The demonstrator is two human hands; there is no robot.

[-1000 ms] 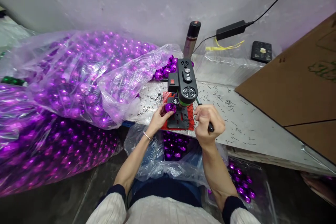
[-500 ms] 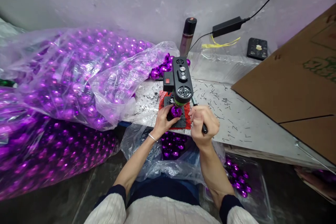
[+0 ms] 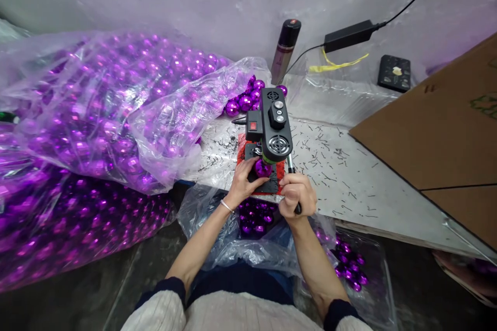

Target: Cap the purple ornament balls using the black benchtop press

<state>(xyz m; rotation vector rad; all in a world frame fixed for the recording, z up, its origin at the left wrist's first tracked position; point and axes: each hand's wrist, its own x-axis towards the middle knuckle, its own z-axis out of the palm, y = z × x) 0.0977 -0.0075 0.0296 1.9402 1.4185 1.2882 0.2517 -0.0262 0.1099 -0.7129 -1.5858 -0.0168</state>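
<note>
While the left hand (image 3: 241, 184) has its grip closed around a purple ball (image 3: 263, 168) beneath the black machine (image 3: 272, 126) on the counter (image 3: 330, 186), the right hand (image 3: 301, 194) clasps the lever (image 3: 291, 163); ideally, centre the ball; work the lever evenly, fingers clear.
</note>
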